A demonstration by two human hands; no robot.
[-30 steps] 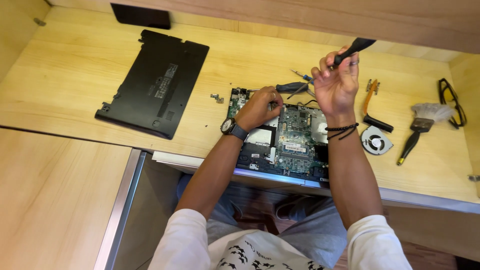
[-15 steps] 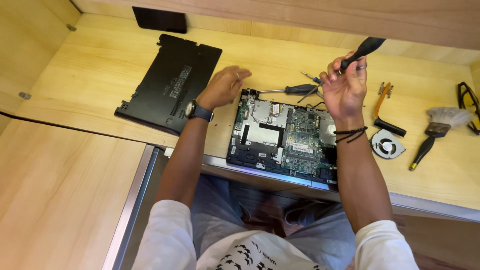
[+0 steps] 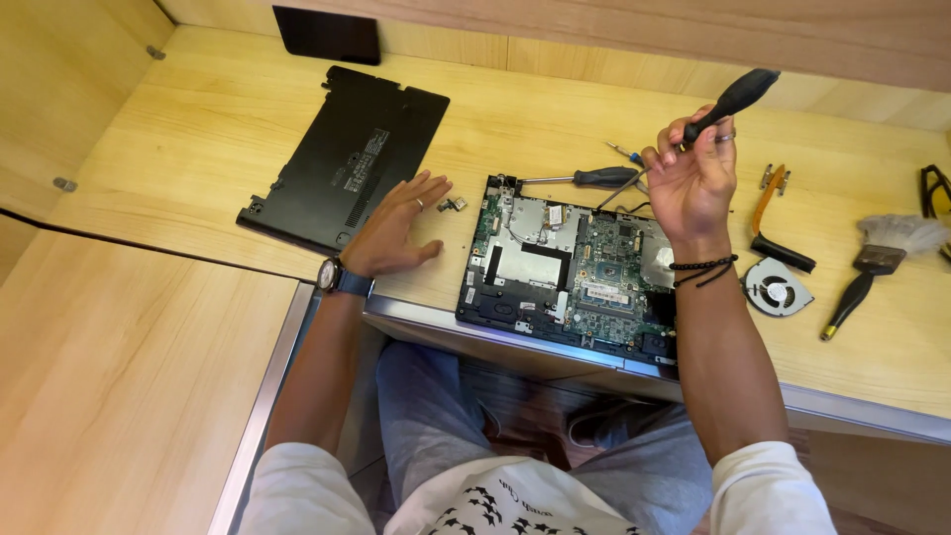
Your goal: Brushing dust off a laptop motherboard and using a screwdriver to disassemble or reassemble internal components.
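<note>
Screwdriver (image 3: 728, 104) sits pinched in my right hand (image 3: 690, 183), handle angled up-right above the laptop (image 3: 570, 267); my left hand (image 3: 394, 226) lies open, empty, left of the laptop.

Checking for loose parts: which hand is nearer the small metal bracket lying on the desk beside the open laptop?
Left. The left hand rests flat on the desk, fingertips just left of the small bracket. The right hand is raised over the laptop's far side, gripping a black-handled screwdriver.
</note>
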